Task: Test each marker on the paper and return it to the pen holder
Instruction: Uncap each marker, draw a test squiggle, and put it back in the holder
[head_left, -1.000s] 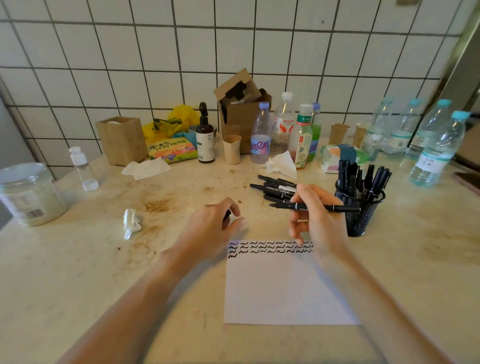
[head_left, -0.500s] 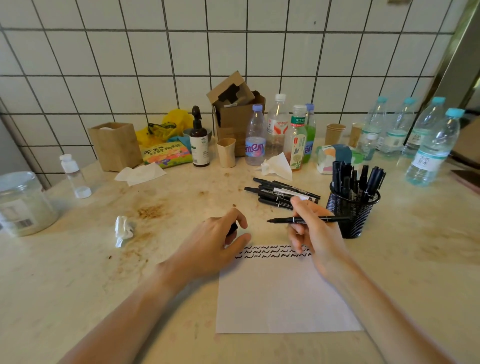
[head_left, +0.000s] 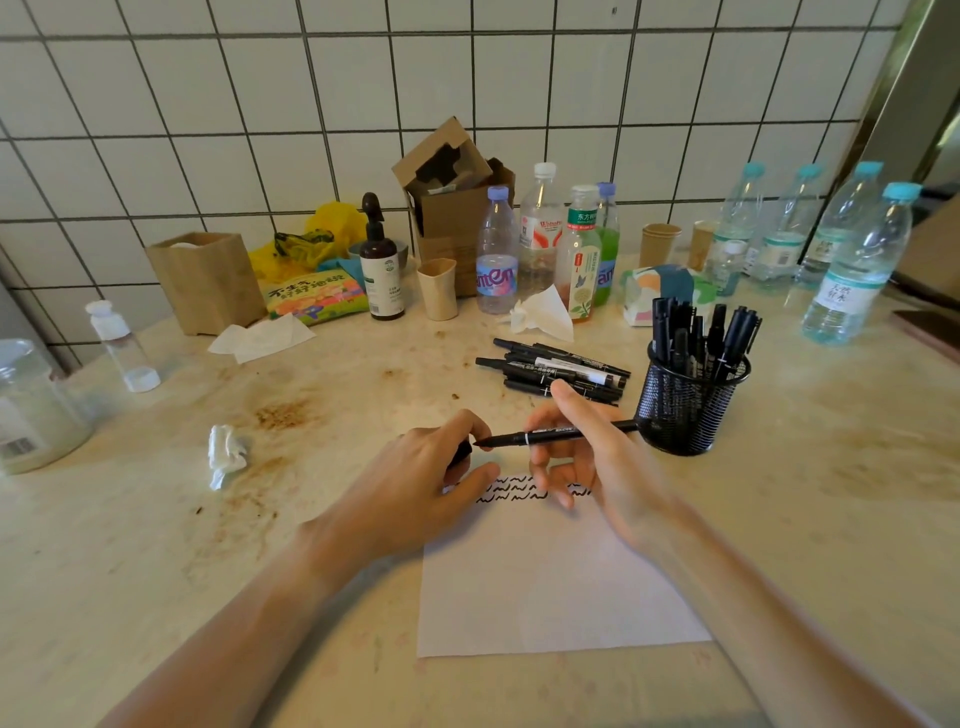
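Paper (head_left: 550, 582) lies flat on the counter (head_left: 156, 545), two rows of black squiggles (head_left: 511, 491) along its top edge, rest blank; so several markers look already tested; pen holder (head_left: 685, 410) stands right of the paper, well filled with markers standing upright; loose pile of markers (head_left: 558, 370) lies behind the hands, left of the holder, probably the untested lot; judgement: task roughly midway, the pile is left to do.

Right hand (head_left: 587, 457) pinches the marker (head_left: 553, 434) in thumb and fingers, held near level above the paper's top edge; tail end touches or overlaps the holder's mesh, tip points left; left hand (head_left: 415, 493) has fingers curled round a small dark piece, likely the cap (head_left: 461, 451), mostly hidden; tip sits just at the cap's mouth, touching or almost, cannot tell which; likely step is capping this marker, then dropping it into the holder; neither hand rests on the squiggles plainly, though right fingers hang just over them.
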